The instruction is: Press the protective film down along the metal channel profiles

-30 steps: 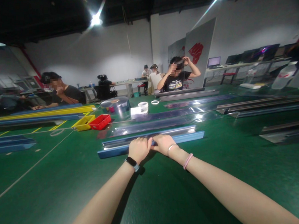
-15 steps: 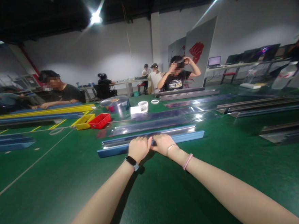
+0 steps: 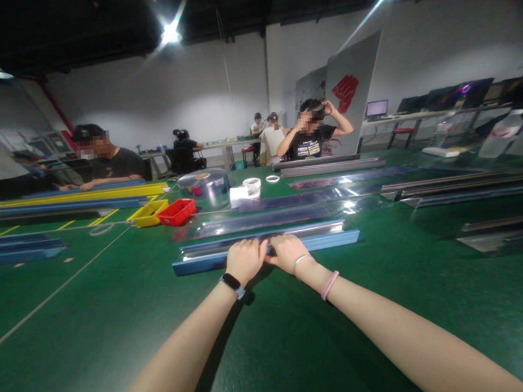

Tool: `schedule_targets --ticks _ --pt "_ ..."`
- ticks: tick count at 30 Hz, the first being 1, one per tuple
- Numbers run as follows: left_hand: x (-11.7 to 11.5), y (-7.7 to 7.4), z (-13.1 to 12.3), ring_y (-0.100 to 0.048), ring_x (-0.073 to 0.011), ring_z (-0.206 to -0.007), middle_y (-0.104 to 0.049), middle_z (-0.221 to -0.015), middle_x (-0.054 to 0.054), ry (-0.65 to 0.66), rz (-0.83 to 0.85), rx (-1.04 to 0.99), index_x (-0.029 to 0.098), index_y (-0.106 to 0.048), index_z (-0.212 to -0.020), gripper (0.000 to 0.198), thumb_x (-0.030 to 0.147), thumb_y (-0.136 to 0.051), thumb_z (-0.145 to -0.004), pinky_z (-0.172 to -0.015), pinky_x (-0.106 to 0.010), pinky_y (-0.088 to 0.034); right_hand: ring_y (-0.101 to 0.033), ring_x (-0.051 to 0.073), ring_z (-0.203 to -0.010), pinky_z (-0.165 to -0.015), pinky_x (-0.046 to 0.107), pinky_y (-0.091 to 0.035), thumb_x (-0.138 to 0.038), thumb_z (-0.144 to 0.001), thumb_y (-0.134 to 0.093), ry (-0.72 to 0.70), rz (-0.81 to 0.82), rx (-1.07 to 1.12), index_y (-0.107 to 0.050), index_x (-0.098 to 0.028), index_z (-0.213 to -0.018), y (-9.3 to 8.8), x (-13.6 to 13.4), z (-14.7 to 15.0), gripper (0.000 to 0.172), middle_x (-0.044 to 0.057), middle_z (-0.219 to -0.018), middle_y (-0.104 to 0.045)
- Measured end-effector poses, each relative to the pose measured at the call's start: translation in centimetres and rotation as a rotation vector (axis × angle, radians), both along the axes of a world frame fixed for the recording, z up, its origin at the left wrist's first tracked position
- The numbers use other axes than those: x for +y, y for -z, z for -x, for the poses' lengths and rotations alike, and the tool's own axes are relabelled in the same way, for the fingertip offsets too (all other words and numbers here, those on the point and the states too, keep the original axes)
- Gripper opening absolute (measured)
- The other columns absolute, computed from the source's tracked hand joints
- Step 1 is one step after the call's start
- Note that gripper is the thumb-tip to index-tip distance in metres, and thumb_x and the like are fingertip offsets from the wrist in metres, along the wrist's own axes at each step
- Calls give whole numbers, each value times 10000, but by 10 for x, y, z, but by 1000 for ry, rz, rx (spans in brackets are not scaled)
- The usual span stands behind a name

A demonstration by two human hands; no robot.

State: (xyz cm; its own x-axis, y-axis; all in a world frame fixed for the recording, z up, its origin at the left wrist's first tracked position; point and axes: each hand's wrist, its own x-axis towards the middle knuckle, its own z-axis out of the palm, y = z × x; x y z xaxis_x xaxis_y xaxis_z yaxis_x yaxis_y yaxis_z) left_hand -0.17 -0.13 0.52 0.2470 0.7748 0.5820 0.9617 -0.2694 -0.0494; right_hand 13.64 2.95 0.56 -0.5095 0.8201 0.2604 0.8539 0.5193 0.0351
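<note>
Your left hand (image 3: 246,261) and right hand (image 3: 287,254) are both clamped on the middle of the blue channel (image 3: 329,239), thumbs close together and fingertips hidden. The channel lies on the green surface (image 3: 281,350). Just beyond it lies a clear film strip (image 3: 263,220); beyond its left end sit the red tray (image 3: 179,217) and the yellow tray (image 3: 150,220).

A dark ceiling (image 3: 79,29) carries bright round lamps (image 3: 171,34). A plain pale-grey wall (image 3: 146,87) stands behind a tall grey panel (image 3: 363,69) bearing a red fist emblem (image 3: 345,90).
</note>
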Motion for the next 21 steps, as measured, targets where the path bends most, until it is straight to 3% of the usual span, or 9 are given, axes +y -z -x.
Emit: schedule_targets --ticks 11,21 --pt "1 1 0 -532 -164 -657 -597 -666 -65 -2 -2 13 159 -542 -683 391 357 -252 -855 -607 -264 -334 -519 195 -814 -745 300 -336 -501 -758 -382 -96 -65 65 -549 -170 -851 4 4 -4 382 74 -842 -591" --pt "1 1 0 -530 -166 -659 -589 -660 -74 0 12 22 152 -547 -674 406 354 -244 -855 -613 -273 -338 -514 205 -833 -764 306 -329 -519 -759 -361 -45 -16 33 -543 -157 -872 1 1 -1 421 97 -850 -586"
